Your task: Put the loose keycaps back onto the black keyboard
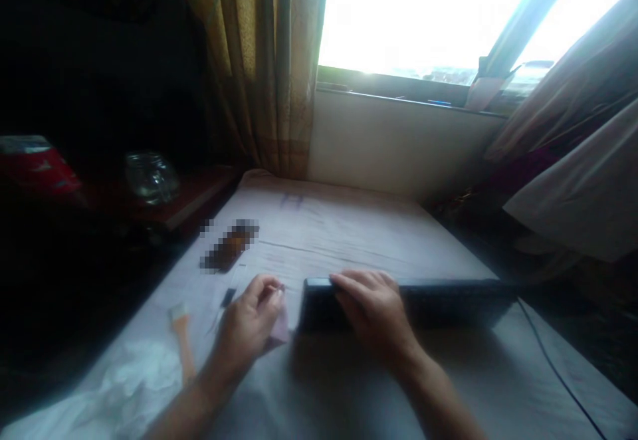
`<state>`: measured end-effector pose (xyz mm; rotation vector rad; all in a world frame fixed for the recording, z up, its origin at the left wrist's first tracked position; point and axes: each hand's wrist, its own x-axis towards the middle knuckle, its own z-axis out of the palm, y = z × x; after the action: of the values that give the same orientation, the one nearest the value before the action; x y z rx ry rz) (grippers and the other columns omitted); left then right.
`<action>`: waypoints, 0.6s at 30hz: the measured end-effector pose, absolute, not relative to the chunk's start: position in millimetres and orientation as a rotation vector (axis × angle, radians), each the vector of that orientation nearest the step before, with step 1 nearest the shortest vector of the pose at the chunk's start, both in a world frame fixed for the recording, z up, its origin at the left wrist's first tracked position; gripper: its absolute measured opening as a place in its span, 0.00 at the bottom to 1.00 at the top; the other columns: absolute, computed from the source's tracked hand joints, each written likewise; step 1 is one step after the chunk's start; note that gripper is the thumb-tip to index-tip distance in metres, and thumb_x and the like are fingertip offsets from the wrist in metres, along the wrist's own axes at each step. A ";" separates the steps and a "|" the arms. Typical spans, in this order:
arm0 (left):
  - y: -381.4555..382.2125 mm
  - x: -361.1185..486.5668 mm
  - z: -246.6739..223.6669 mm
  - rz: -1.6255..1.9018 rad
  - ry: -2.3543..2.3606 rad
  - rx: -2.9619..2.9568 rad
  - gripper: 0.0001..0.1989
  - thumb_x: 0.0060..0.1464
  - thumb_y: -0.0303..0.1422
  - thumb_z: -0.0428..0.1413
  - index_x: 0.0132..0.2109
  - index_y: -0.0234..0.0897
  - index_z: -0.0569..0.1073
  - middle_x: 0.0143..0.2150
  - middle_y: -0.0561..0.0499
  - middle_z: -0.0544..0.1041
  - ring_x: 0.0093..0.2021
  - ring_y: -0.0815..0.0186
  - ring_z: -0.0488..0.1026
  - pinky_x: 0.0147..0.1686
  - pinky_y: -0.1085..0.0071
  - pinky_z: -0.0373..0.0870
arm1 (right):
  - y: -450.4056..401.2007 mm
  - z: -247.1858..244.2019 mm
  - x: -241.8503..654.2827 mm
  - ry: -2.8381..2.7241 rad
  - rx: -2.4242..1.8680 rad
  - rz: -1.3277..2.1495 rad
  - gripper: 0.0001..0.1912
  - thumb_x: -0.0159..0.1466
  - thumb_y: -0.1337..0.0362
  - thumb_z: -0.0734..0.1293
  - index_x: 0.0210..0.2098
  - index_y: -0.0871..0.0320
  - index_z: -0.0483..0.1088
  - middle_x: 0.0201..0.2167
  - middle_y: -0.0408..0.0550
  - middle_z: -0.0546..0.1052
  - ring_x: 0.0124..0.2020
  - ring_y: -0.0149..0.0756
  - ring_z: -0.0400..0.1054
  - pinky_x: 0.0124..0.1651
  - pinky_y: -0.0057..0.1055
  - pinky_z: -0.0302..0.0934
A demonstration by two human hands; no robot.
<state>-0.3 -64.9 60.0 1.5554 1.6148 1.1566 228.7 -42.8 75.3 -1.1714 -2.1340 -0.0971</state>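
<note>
Head view: your left hand (253, 314) pinching pinkish cloth (280, 324), just beside left end of long black device (428, 304). Your right hand (371, 300) gripping device's top edge near that end. Device on white sheet (343, 227).

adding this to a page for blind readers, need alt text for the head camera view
A person's left hand pinches a pink cloth while the right hand rests on a long black device on a pale sheet. To the left lies a brush; behind are a curtain and a bright window.
</note>
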 end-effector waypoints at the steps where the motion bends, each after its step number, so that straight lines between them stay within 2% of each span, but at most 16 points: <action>1: -63.1 1.2 60.1 1.144 1.614 1.583 0.11 0.55 0.43 0.52 0.39 0.42 0.72 0.33 0.53 0.79 0.32 0.64 0.77 0.31 0.71 0.70 | -43.5 75.2 228.7 -2.143 -1.172 -0.102 0.13 0.67 0.66 0.62 0.48 0.51 0.74 0.43 0.47 0.80 0.43 0.40 0.71 0.51 0.41 0.54; 8: -54.9 21.3 56.3 1.133 1.500 1.705 0.10 0.59 0.41 0.49 0.36 0.42 0.71 0.29 0.56 0.75 0.30 0.68 0.73 0.32 0.74 0.65 | -48.3 72.2 227.9 -2.165 -1.155 -0.211 0.13 0.69 0.66 0.60 0.49 0.54 0.73 0.42 0.51 0.78 0.42 0.41 0.70 0.51 0.43 0.54; 18: -62.7 23.1 36.0 1.120 1.483 1.660 0.09 0.59 0.37 0.49 0.34 0.42 0.70 0.27 0.57 0.75 0.28 0.68 0.73 0.30 0.75 0.63 | -44.4 67.8 230.4 -2.160 -1.090 -0.243 0.12 0.70 0.66 0.60 0.48 0.53 0.73 0.41 0.49 0.78 0.42 0.41 0.71 0.49 0.43 0.56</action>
<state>23.1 -62.7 36.0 1.6597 1.4834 1.1196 230.4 -44.4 67.8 -1.0904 -2.1604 -0.2434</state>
